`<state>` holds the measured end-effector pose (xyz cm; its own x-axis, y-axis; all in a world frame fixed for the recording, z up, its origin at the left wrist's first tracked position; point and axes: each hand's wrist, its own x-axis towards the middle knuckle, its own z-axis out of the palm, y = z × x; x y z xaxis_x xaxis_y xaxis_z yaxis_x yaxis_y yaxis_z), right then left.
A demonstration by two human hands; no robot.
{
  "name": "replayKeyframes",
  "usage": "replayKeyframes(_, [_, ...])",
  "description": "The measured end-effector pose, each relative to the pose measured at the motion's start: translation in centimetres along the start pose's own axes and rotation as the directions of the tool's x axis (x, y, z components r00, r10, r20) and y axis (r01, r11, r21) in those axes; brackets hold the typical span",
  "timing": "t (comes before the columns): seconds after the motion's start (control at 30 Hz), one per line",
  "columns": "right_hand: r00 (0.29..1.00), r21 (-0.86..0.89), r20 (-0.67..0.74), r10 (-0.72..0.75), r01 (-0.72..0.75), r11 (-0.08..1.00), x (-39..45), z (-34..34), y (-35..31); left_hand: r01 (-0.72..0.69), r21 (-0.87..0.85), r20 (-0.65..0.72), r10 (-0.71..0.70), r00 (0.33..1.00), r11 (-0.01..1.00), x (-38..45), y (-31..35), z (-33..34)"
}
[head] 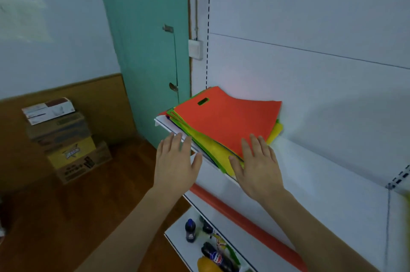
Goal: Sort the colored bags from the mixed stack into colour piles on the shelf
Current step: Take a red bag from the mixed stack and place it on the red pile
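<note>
Head camera looks down at a big white shelf (pixel 321 183), and the mixed stack of bags (pixel 221 129) sits at its left end, pushed back near the wall. The rest of the shelf to the right of the stack shows no colour piles yet, so it looks like the sorting has not really started. On top lies the orange bag (pixel 228 123), with its handle hole at the far left corner. Yellow and green edges poke out under it along the front and the right side. To do this step well, slide just the orange bag off the top. Lift its near edge with your fingertips so the bags under it stay put, then lay it flat on the bare shelf, well apart from the stack. Leave room for the other colours. Your right hand (pixel 257 169) is flat with the fingers spread and straight, and its fingertips look to rest on the near corner of the orange bag, though I cannot be sure they touch. It grips nothing. Your left hand (pixel 175 160) is flat and spread too, by the front lip of the shelf just left of the stack, holding nothing.
</note>
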<state>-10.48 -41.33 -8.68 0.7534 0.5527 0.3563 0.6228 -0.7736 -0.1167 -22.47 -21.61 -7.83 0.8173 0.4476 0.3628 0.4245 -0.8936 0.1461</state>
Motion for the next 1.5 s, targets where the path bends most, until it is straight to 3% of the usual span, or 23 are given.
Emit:
replayKeyframes(0.3, [0.983, -0.084, 0.090, 0.159, -0.152, 0.985, 10.4, 4.2, -0.9, -0.162, 0.024, 0.018, 0.162, 0.987, 0.986, 12.3, -1.8, 3.4])
replayKeyframes(0.4, [0.970, -0.142, 0.137, 0.200, -0.181, 0.973, 12.5, 4.6, -1.1, -0.160, 0.097, 0.064, 0.154, 0.986, 0.982, 15.5, -2.2, 4.4])
replayKeyframes(0.53, [0.960, -0.170, 0.130, 0.248, -0.225, 0.959, 12.6, 5.2, -0.9, -0.202, 0.192, 0.125, 0.180, 0.976, 0.960, 16.8, -2.8, 5.9])
replayKeyframes(0.67, [0.944, -0.191, 0.112, 0.311, -0.286, 0.939, 12.5, 5.2, -0.9, -0.332, 0.168, 0.114, 0.316, 0.942, 0.928, 17.5, -2.8, 6.3])
replayKeyframes(0.8, [0.901, -0.253, 0.054, 0.431, -0.405, 0.878, 11.6, 4.7, -2.2, -0.476, 0.033, 0.100, 0.471, 0.877, 0.879, 17.4, -2.5, 5.9])
replayKeyframes(0.9, [0.860, -0.274, -0.028, 0.509, -0.497, 0.824, 10.4, 4.5, -2.7, -0.465, -0.015, 0.103, 0.464, 0.880, 0.885, 17.5, -2.6, 5.6])
replayKeyframes(1.13, [0.671, -0.316, -0.069, 0.738, -0.717, 0.622, 8.3, 4.2, -4.2, -0.515, -0.050, 0.144, 0.517, 0.844, 0.856, 17.1, -2.9, 5.8])
replayKeyframes(1.3, [0.514, -0.091, -0.024, 0.857, -0.855, 0.510, 7.6, 3.3, -3.1, -0.571, -0.173, 0.108, 0.592, 0.799, 0.803, 16.8, -2.4, 6.3])
replayKeyframes(1.5, [0.453, 0.317, -0.017, 0.891, -0.843, 0.434, 7.2, 1.3, 0.0, -0.594, -0.284, 0.077, 0.635, 0.769, 0.753, 17.5, -2.8, 6.7])
